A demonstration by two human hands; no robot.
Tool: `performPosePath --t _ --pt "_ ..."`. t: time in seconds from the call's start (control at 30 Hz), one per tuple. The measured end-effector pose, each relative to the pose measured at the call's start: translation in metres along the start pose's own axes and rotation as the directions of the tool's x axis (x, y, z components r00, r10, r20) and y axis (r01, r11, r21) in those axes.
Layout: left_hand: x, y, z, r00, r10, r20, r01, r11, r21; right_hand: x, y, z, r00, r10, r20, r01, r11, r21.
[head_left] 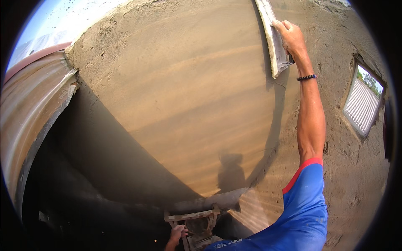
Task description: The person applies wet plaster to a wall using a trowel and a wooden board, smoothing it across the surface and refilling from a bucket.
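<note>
My right arm reaches up, and my right hand (292,41) is closed round the handle of a long, mortar-smeared plastering float (273,46). The float stands almost upright against the plastered wall (180,96), its face turned to the surface; the top end runs out of view. Low in the picture, my left hand (179,232) is closed at the side of a worn wooden frame (193,216), with the fingers curled against it. Part of that frame is hidden by my body and by deep shade. Smooth, damp plaster with faint sweeping bands lies left of the float.
A rusty corrugated metal sheet (35,100) with a ragged edge juts in at the left. On the right, a small window opening (363,100) shows a corrugated roof outside. Rougher plaster (343,184) surrounds it. Dark shadow covers the lower left.
</note>
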State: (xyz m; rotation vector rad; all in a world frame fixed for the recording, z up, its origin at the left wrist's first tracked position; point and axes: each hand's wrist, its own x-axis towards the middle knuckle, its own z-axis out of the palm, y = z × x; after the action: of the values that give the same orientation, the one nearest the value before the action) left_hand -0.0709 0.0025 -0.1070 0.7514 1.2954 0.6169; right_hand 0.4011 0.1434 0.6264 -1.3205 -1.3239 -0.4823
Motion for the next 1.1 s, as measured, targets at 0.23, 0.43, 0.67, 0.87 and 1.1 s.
performPosePath --t 0.23,0.43,0.67,0.87,1.1 --pt "0.012 0.032 0.022 0.996 0.017 0.084 -0.025 0.995 0.093 -0.217 -0.051 0.135 0.847 -0.378 0.374 0.479 0.848 -0.229" --pt "-0.001 0.028 0.044 0.982 0.124 0.144 -0.142 0.983 0.119 -0.32 -0.001 0.126 0.758 -0.255 0.6 0.364 0.929 -0.064" --pt "-0.033 -0.006 0.012 0.996 0.015 0.092 -0.031 0.983 0.182 -0.184 0.149 0.001 0.887 0.35 -0.302 -0.323 0.937 0.136" --pt "-0.033 -0.011 -0.008 0.999 -0.015 0.029 0.01 0.985 0.173 -0.159 0.116 0.03 0.947 0.231 -0.224 -0.237 0.971 0.0" --pt "-0.009 0.017 0.023 0.99 0.044 0.132 -0.068 0.981 0.181 -0.289 -0.005 0.139 0.927 -0.091 0.363 0.137 0.985 -0.102"
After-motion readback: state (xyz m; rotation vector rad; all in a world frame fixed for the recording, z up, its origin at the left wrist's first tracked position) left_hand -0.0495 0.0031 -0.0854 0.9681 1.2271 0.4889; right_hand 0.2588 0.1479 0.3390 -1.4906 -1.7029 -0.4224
